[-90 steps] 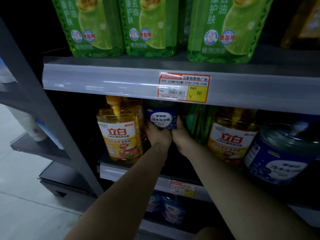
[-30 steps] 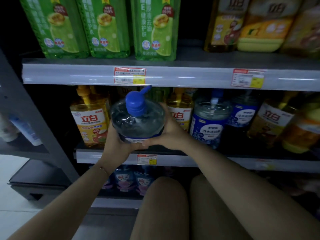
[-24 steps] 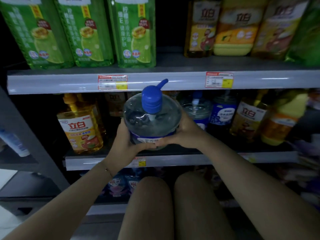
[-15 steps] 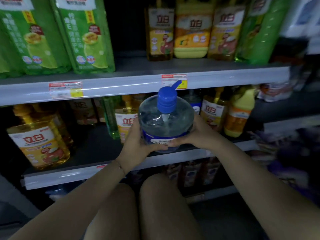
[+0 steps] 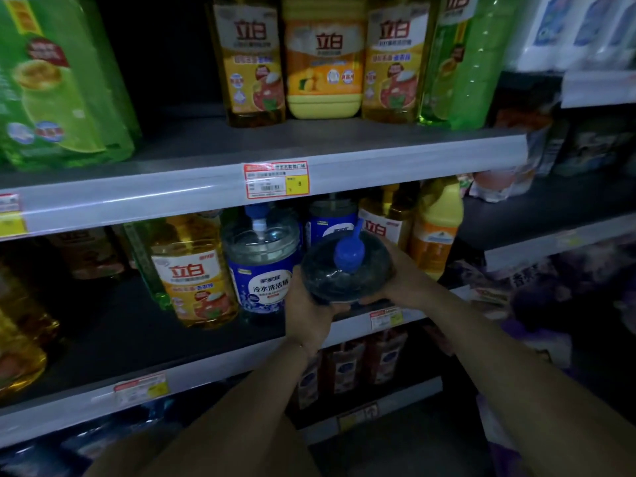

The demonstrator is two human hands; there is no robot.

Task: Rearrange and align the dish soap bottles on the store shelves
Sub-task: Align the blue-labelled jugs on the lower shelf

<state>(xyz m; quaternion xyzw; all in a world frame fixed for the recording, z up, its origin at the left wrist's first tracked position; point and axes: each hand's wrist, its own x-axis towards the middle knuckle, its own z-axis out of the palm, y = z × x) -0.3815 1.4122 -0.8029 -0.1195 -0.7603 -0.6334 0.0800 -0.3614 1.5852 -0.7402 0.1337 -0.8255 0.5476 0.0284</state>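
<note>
I hold a round clear dish soap bottle with a blue pump cap (image 5: 346, 270) in both hands, at the front edge of the middle shelf (image 5: 137, 332). My left hand (image 5: 308, 311) grips its left and lower side. My right hand (image 5: 401, 280) grips its right side. Just left of it stands a matching blue-labelled bottle (image 5: 263, 266), with another one (image 5: 330, 220) behind. A yellow bottle with a red-and-white label (image 5: 192, 273) stands further left. To the right are a yellow bottle (image 5: 382, 218) and an orange one (image 5: 435, 228).
The upper shelf (image 5: 344, 156) carries green bottles (image 5: 58, 84), several yellow ones (image 5: 323, 56) and a green one (image 5: 461, 60). A price tag (image 5: 276, 180) hangs on its rail. Dark refill pouches (image 5: 344, 370) fill the bottom shelf. The middle shelf's left part is bare.
Both hands carried the blue-capped bottle to the right along the middle shelf and lowered it toward the shelf edge, beside the other blue-labelled bottles. The view swung right with it.
</note>
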